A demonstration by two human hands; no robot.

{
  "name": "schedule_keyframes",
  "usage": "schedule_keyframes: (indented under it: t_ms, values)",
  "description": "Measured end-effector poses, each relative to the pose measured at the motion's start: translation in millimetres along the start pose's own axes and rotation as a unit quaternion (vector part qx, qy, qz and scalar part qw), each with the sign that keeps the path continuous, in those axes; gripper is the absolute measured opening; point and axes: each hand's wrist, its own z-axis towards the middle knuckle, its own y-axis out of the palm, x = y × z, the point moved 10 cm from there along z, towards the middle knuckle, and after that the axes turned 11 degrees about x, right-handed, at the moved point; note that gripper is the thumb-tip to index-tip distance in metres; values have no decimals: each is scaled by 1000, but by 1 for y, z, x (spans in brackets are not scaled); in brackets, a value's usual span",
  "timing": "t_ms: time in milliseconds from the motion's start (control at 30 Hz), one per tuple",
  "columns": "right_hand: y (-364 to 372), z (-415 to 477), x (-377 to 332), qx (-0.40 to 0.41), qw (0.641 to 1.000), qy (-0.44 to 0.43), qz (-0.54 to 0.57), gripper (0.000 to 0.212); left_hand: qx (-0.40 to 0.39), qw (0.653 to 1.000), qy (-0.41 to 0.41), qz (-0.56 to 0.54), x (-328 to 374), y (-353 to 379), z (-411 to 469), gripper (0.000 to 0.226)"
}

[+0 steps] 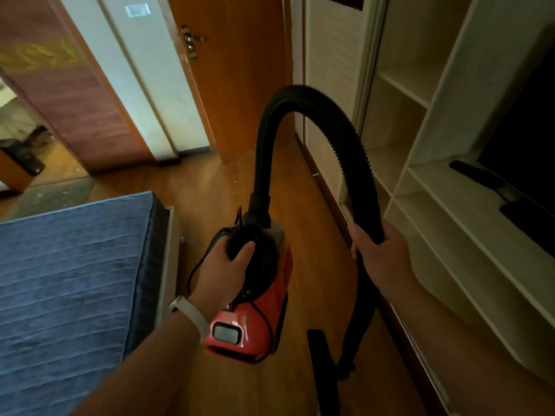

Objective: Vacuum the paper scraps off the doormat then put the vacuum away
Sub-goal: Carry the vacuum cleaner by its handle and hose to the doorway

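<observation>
Dim room with brown wooden floor (216, 187). At left, bed (69, 265) under blue cover. Ahead, orange-brown wooden door (240, 79) with metal handle (190, 40), beside white wall strip (141, 85). At right, pale open shelves (420, 175) holding dark television (525, 145).

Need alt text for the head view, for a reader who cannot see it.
A person's left hand grips the black top of a red vacuum while the right hand holds its arching black hose. Wooden floor, blue-covered bed at left, white shelving at right, wooden door ahead.
</observation>
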Motion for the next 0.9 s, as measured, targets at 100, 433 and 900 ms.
schedule_keyframes:
  t_ms: [100,433,900]
  values:
    - [18,35,-7,-13,1000,-3,12,26,22,1000,-9,-19,7,8,29,6]
    - [130,129,-23,-60,998,-29,24,22,50,997,-31,-44,-9,16,145,3]
    - [310,278,-66,-21,999,-40,-27,33,10,999,-3,-31,-19,-10,408,5]
